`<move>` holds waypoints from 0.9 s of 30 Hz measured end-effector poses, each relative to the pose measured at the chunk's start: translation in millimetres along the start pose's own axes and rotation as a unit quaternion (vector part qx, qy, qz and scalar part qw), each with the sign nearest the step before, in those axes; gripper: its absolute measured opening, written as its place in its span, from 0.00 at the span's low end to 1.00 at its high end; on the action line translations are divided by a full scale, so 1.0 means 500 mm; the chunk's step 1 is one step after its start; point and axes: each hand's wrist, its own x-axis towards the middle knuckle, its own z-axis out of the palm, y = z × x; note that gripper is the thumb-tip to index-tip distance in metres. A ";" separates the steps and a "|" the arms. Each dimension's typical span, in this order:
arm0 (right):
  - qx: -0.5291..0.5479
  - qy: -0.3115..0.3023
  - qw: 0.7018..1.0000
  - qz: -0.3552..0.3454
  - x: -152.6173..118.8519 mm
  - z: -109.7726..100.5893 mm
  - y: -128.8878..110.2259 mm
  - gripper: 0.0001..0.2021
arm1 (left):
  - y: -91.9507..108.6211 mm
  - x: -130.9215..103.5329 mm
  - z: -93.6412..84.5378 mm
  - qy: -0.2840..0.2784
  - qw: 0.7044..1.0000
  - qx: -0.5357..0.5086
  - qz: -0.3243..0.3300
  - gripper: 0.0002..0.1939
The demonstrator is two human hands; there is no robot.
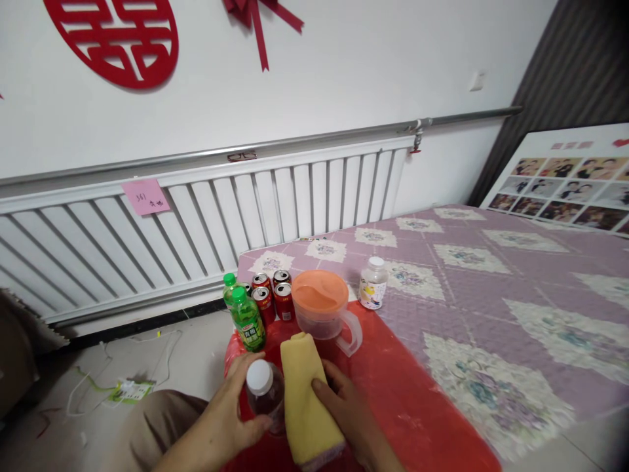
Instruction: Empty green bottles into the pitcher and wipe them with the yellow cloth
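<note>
My left hand [233, 406] curls around a clear bottle [270, 396] with a white cap, its thumb on the near side. The bottle stands upright at the front of the red-covered surface [393, 380]. My right hand [344, 400] grips a folded yellow cloth [307, 393], thumb pressed on top, just right of the bottle. Behind the cloth is a clear plastic pitcher [319, 321] with an orange lid. Two green bottles [248, 324] and several red drink cans [284, 303] stand beyond my left hand.
Right of the pitcher stands a labelled bottle [373, 285] with a white cap. A bed [472, 295] with a purple floral cover fills the right side. Along the wall runs a white radiator [275, 203] bearing a pink note [146, 196]. Cords and a green packet [132, 391] lie on the floor.
</note>
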 end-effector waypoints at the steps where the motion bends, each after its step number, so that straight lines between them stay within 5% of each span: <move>1: 0.015 -0.005 1.000 -0.002 -0.005 0.003 -0.006 0.26 | 0.003 0.001 0.003 0.022 1.000 0.013 0.006 0.39; 4: 0.045 -0.043 0.998 -0.015 -0.020 0.012 -0.026 0.27 | 0.012 0.005 0.005 0.056 0.997 0.047 0.011 0.36; 8: 0.021 -0.074 0.997 -0.030 -0.030 0.023 -0.047 0.25 | 0.018 0.010 -0.002 0.034 0.997 0.060 0.024 0.33; 20: 0.010 0.038 0.999 0.024 -0.006 0.009 -0.024 0.27 | 0.010 0.011 -0.026 -0.042 0.998 -0.008 -0.042 0.35; 27: 0.065 -0.034 0.996 -0.048 -0.029 0.044 -0.032 0.22 | 0.009 0.015 -0.017 -0.046 0.998 -0.018 -0.026 0.34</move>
